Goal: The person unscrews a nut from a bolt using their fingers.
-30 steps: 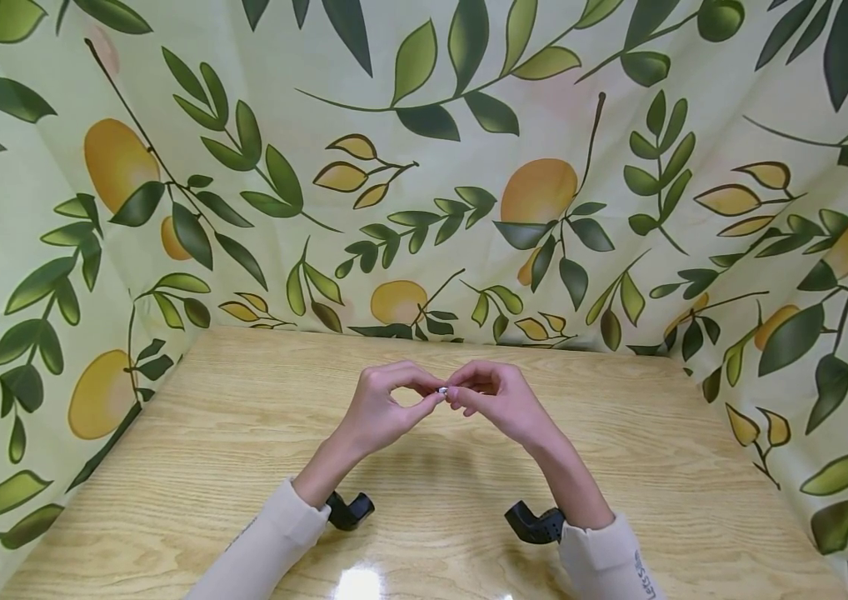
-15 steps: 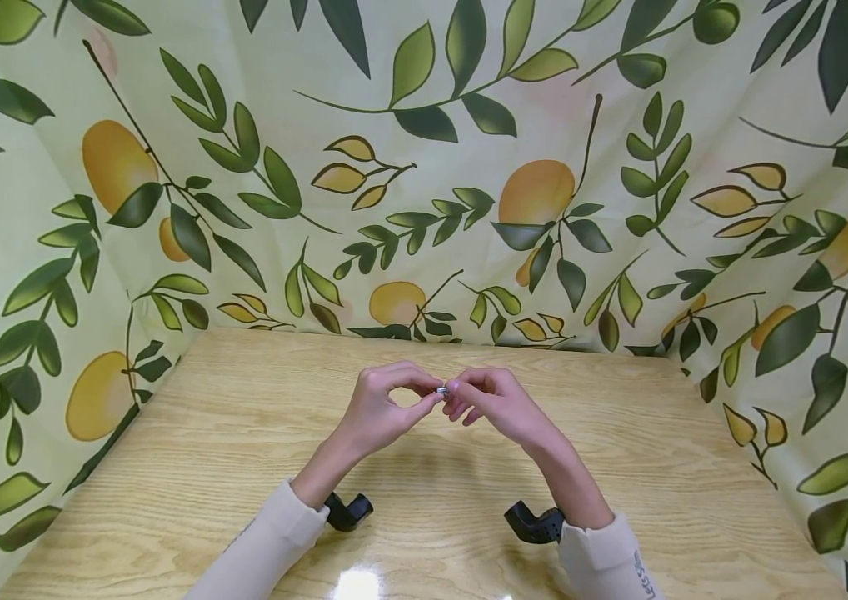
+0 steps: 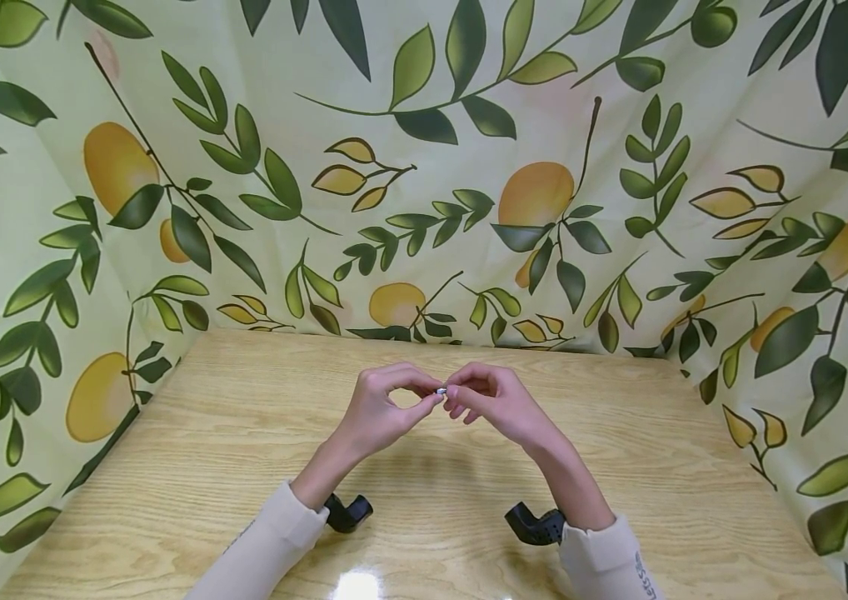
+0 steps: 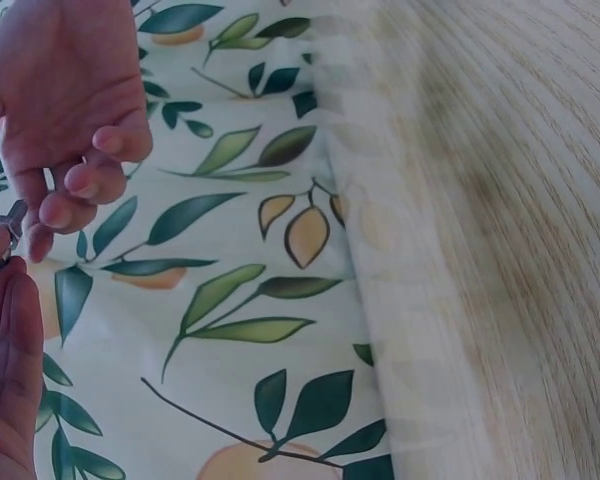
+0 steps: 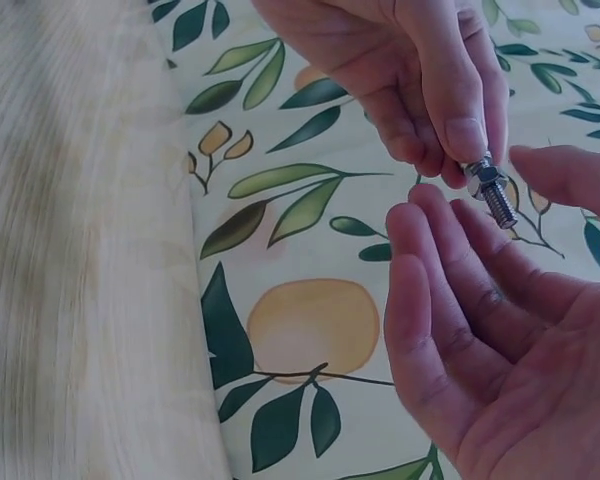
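Note:
A small silver bolt with a hex nut on its thread sits between the two hands. My left hand pinches one end of it between thumb and fingers, hiding that end. In the right wrist view the threaded end points toward my right hand. The right thumb stands apart from the bolt on one side. On the other side lie the right hand's fingers, loosely bent; whether one touches the bolt cannot be told.
Both hands are above a light wood-grain table. Behind it and at the sides hangs a cloth printed with leaves and fruit. Black wrist-worn devices show below each hand.
The right thumb and fingers have shifted slightly around the bolt's end, parting and coming close again. The left hand stays in place with its pinch on the bolt.

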`<state>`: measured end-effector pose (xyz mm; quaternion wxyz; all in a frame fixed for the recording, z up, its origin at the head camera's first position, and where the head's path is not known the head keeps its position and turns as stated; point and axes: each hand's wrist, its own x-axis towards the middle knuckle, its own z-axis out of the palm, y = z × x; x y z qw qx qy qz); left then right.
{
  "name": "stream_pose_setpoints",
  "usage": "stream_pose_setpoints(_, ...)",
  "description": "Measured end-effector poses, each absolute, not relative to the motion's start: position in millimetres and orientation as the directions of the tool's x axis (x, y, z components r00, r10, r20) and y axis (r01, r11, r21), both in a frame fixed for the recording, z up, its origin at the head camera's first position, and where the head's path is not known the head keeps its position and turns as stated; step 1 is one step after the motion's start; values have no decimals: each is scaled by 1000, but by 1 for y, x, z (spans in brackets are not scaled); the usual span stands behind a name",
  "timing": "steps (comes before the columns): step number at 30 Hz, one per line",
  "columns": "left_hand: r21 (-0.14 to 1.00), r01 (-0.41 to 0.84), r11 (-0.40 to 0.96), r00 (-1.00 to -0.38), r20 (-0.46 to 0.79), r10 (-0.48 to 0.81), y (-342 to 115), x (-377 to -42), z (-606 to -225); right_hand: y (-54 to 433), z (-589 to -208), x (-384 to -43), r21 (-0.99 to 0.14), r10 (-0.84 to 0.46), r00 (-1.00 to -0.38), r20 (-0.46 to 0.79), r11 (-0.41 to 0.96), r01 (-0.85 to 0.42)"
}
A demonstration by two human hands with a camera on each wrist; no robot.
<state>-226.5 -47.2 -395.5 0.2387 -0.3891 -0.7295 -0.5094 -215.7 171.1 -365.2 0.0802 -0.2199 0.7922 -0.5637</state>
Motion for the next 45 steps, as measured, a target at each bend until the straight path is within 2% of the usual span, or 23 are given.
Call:
stream_pose_setpoints(8, 555, 815, 165, -576, 751, 323, -47, -226, -396, 170, -365, -216, -930, -445, -893, 69, 294, -218)
stream_pose_setpoints(21, 553, 817, 165, -574, 752, 324, -47, -227, -395, 171, -364, -215, -935, -435, -892, 119, 254, -249)
stream_pose_setpoints(31, 556, 815, 159, -575, 749, 328, -46, -226, -395, 171, -363, -215, -936, -420, -903, 93, 273, -223)
stream_pose_setpoints(45, 545, 824, 156, -564, 758, 328, -46, -227, -395, 172, -365, -214, -949, -414, -900, 138, 206, -240)
